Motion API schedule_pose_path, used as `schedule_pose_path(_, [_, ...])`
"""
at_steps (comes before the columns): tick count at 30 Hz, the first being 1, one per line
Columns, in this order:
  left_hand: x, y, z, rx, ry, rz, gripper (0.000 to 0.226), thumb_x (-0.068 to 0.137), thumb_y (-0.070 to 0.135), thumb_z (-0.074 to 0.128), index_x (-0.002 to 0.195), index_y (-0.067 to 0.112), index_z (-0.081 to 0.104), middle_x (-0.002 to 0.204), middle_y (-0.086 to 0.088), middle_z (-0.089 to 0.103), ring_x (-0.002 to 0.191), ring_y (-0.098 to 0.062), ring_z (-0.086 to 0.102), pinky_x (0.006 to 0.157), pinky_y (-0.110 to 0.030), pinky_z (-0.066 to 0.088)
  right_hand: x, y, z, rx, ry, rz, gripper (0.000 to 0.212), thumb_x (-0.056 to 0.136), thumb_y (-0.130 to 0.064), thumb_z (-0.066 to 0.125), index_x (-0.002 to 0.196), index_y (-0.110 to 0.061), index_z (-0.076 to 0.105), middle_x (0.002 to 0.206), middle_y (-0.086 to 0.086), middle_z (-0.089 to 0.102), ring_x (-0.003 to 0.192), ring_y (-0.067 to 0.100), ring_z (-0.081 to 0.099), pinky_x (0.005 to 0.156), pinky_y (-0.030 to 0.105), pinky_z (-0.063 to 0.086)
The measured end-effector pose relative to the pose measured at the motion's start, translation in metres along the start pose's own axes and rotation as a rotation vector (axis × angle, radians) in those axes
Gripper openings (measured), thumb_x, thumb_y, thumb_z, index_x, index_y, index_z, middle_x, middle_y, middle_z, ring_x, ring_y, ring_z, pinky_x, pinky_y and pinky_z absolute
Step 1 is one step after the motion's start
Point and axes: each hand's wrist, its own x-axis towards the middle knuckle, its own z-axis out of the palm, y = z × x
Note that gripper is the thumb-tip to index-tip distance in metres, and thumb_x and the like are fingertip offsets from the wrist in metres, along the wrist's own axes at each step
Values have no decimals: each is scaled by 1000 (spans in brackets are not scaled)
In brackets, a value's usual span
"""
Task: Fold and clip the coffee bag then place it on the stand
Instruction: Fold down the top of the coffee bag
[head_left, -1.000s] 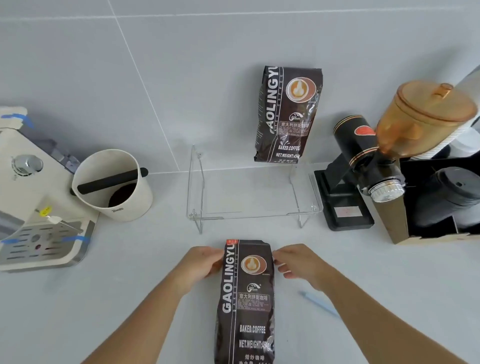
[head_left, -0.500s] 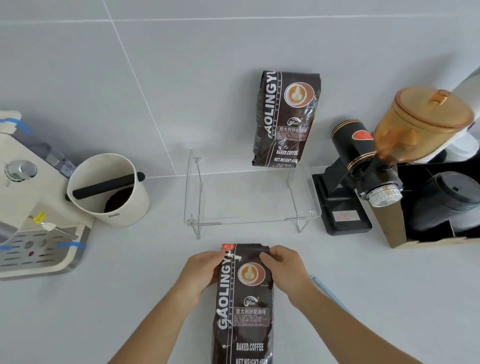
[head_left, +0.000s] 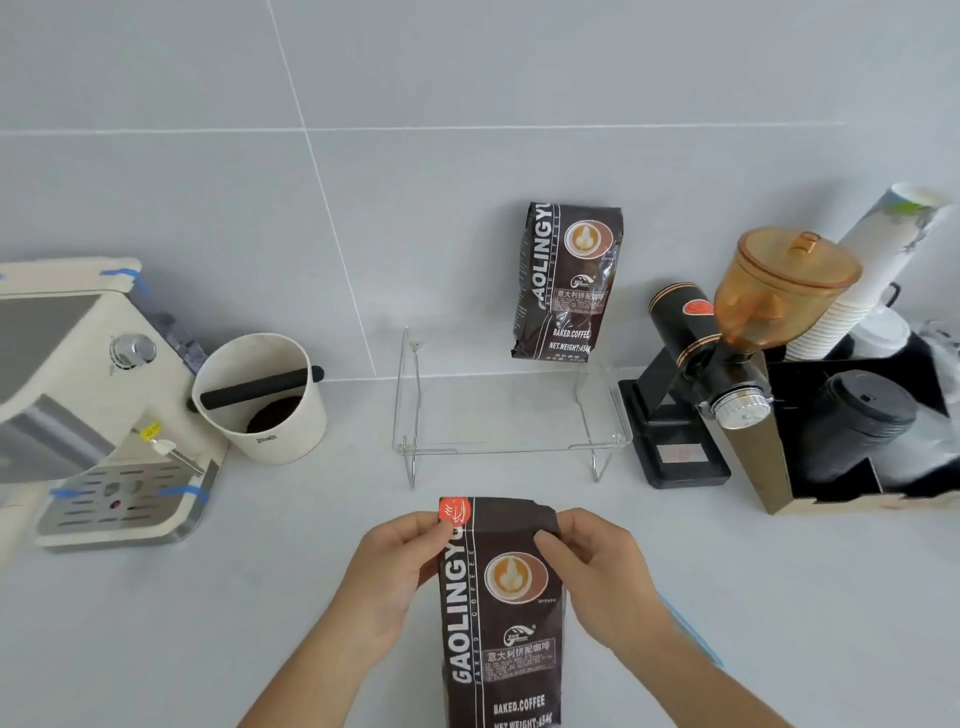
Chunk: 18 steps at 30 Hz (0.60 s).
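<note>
Near the front edge of the tabletop (head_left: 218, 634): coffee bag (head_left: 501, 613) lying lengthwise, printed face up, top end toward the stand (head_left: 511, 415), bottom end cut off by the frame. Gripped at the top corners by both hands. Left hand (head_left: 395, 571) on the left edge, fingers (head_left: 441, 527) pinched on the corner just under the red logo. Right hand (head_left: 597, 577) on the right edge, thumb on the front face, remaining fingers wrapped around the corner. Top edge looks creased and uneven, slightly lower on the right; cannot tell whether folded over. Bag just short of the stand, not touching it.

Stand clear acrylic on thin legs, against the wall, straight ahead of the bag. Second bag (head_left: 569, 283) of the same print upright on the stand's back right, leaning on the wall.

Left of the stand: cream knock box (head_left: 260, 400) with black bar across it, dark grounds inside. Further left: cream espresso machine (head_left: 88, 415), blue tape on corners and drip tray.

Right of the stand: black grinder (head_left: 691, 384) with amber hopper (head_left: 789, 291). Beyond it: cardboard holder (head_left: 779, 467) with a stack of black lids (head_left: 857, 415) and white paper cups (head_left: 872, 270).

Light blue strip (head_left: 691, 631) on the tabletop beside the right forearm, partly hidden; cannot tell what it is.
</note>
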Motion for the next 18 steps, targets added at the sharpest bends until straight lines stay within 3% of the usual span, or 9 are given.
schedule_pose_path(4, [-20, 5, 12, -56, 3, 44, 17, 89, 4, 60, 84, 4, 76, 84, -13, 78, 74, -18, 69, 80, -33, 50, -18, -12, -15, 120, -65, 3, 34, 87, 1, 66, 62, -22, 72, 66, 0, 76, 60, 9, 67, 56, 16, 52])
schedule_pose_path(8, [-37, 6, 22, -84, -12, 139, 16, 88, 3, 61, 86, 4, 77, 88, -13, 79, 78, -15, 72, 78, -29, 50, -35, -20, -25, 105, -75, -45, 26, 86, 0, 68, 66, -17, 71, 67, 1, 75, 60, 10, 64, 55, 13, 47])
schedule_pose_path(13, [-48, 6, 26, -77, -81, 265, 22, 74, 21, 69, 88, 7, 78, 91, -13, 80, 83, -14, 73, 75, -19, 54, -47, -20, -34, 84, -12, -126, 23, 87, 0, 65, 77, -20, 73, 82, 3, 79, 75, 17, 74, 67, 19, 55])
schedule_pose_path(18, [-52, 8, 26, -10, -119, 276, 21, 74, 21, 70, 88, 8, 78, 91, -9, 80, 82, -10, 73, 71, -12, 52, -50, -22, -38, 29, -7, -150, 28, 86, 4, 65, 77, -22, 73, 80, 2, 78, 77, 18, 73, 69, 15, 52])
